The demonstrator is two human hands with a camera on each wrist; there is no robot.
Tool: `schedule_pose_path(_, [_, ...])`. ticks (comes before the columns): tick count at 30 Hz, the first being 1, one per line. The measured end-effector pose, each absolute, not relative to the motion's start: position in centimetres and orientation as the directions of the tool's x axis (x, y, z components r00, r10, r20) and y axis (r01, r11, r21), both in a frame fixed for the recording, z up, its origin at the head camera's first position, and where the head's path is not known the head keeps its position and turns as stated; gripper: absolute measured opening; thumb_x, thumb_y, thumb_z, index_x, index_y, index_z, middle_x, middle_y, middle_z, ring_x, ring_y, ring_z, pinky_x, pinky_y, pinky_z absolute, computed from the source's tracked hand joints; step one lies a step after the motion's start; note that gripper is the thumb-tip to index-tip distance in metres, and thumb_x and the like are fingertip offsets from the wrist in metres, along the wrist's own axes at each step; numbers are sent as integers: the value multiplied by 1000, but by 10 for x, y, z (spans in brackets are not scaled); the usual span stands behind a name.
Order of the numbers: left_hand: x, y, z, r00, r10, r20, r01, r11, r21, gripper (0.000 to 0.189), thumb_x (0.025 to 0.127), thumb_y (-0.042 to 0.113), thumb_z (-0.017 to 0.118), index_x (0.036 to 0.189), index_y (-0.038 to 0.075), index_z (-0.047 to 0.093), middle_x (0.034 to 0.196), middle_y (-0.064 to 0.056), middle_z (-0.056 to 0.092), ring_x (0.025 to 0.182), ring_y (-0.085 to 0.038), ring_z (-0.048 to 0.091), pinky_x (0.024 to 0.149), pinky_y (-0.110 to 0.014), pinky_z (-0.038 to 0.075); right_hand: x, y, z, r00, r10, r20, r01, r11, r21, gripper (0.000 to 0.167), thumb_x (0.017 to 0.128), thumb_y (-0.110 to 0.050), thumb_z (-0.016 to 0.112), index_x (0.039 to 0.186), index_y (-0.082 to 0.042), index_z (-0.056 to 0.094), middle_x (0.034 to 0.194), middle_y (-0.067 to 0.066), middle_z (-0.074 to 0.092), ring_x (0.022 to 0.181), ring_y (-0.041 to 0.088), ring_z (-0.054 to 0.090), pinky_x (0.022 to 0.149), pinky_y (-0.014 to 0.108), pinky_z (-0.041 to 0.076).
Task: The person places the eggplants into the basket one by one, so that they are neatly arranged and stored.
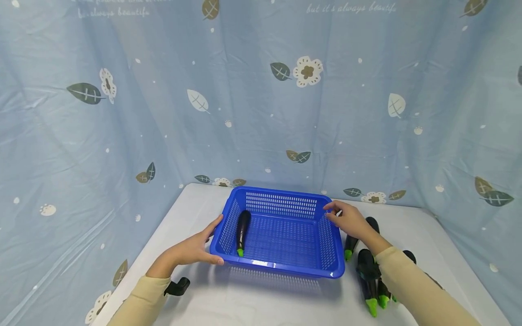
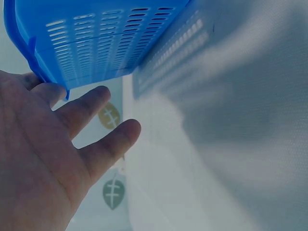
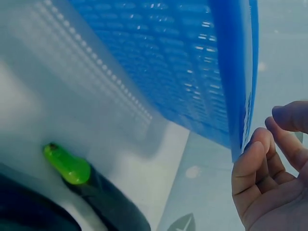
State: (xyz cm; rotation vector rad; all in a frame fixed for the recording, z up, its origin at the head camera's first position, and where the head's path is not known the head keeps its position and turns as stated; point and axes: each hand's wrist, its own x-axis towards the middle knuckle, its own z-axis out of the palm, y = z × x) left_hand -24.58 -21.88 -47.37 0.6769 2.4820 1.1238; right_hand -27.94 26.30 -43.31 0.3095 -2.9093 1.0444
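Between left hand [image 1: 189, 246], fingers spread against its side, and right hand [image 1: 350, 220], curled at far corner, grip unclear: blue perforated basket [image 1: 281, 240], one eggplant [image 1: 243, 230] inside, leftward. Even pressure, level base should prevent rolling.

Left hand [image 1: 188, 248] at left, thumb spread wide from the fingers, right hand [image 1: 350, 222] at right, slightly farther, fingers loosely bent
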Motion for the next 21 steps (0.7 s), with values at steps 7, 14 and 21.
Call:
schedule_pose_path(7, [-247, -220, -475, -834, 542, -102, 278, 573, 771, 127, 78, 40, 88, 165, 21, -2, 168, -21, 13, 150, -44, 24, 115, -65, 28, -274, 273, -434, -988, -132, 84, -155, 749, -644, 19, 100, -15, 62, 114, -2, 63, 93, 8, 61, 72, 18, 57, 61, 30, 52])
schedule_pose_path(14, [-246, -220, -475, -836, 540, -98, 279, 572, 772, 126, 78, 39, 88, 165, 21, -2, 168, -21, 13, 150, -44, 24, 115, -65, 28, -269, 283, -441, -988, -107, 112, -155, 739, -655, 18, 99, -16, 63, 111, -2, 59, 96, 10, 63, 73, 18, 60, 62, 29, 54])
schedule_pose_path(21, [-247, -219, -474, -832, 545, -100, 287, 579, 763, 127, 78, 40, 87, 165, 18, -3, 167, -23, 14, 150, -46, 23, 114, -67, 27, -262, 294, -448, -991, -79, 108, -132, 727, -674, 24, 99, -13, 63, 118, 0, 57, 99, 13, 62, 74, 18, 61, 59, 28, 55])
